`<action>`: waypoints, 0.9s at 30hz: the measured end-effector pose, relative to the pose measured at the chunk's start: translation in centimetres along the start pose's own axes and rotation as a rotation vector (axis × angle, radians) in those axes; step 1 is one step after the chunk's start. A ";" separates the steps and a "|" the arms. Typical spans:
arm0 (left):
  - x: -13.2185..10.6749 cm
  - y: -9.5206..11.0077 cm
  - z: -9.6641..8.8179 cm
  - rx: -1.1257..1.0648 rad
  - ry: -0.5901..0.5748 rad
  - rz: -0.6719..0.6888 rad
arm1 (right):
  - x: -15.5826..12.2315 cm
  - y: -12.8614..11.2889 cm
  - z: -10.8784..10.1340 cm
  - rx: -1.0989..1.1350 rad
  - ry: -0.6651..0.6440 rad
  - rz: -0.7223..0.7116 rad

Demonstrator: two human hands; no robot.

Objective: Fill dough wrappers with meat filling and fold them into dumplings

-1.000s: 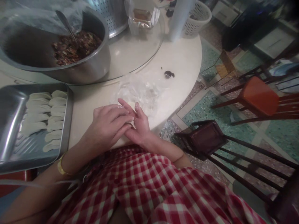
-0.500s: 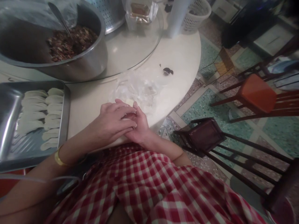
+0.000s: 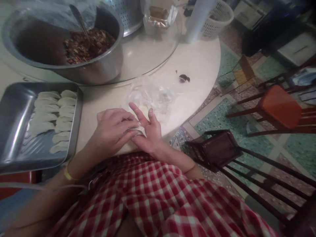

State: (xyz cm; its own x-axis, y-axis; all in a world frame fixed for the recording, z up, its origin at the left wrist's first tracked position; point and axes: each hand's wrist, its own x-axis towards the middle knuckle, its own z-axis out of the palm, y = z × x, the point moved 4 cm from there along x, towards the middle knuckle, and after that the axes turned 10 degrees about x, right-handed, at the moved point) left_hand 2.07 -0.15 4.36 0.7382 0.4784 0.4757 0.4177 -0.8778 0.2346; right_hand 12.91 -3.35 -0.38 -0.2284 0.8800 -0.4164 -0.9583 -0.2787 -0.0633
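My left hand [image 3: 112, 128] reaches in from the left with its fingers closed around a dumpling [image 3: 140, 130]. Only a pale edge of the dumpling shows between the fingers; the rest is hidden. Beside and partly beneath it, my right hand [image 3: 151, 133] is turned palm up, its index finger and thumb spread apart. The dumpling's edge lies against the right palm. Behind the hands, a floury clear plastic sheet [image 3: 158, 98] lies on the table, with a pale round of dough [image 3: 144, 108] partly seen on it. A metal tray [image 3: 79, 121] at the left holds two rows of dumplings [image 3: 45, 108].
A large metal pot [image 3: 98, 70] of dark filling [image 3: 86, 46], with a spoon [image 3: 79, 20] in it, stands on a glass turntable [image 3: 148, 62]. Dark scraps [image 3: 184, 78] lie near the rim of the round table [image 3: 204, 65]. Chairs [image 3: 221, 148] stand on the right.
The right hand's fingers have opened out from around the dumpling, while the left hand's fingers have closed over it. The filling that showed is now covered. The camera view has shifted slightly left.
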 end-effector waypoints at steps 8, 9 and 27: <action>-0.4 1.3 0.4 0.178 0.087 0.000 | -0.1 0.6 0.6 0.044 0.052 -0.028; -0.6 1.3 0.4 0.186 0.094 -0.009 | -0.1 0.6 0.5 0.043 0.045 -0.035; -2.1 1.8 -0.2 0.228 0.228 -0.151 | -0.4 0.7 0.6 0.038 0.059 -0.214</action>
State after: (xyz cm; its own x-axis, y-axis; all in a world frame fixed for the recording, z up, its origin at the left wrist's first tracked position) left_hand 1.22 -2.74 3.95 0.5327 0.5615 0.6333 0.6391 -0.7574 0.1339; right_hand 12.27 -3.70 0.28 -0.0095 0.8934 -0.4492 -0.9898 -0.0721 -0.1225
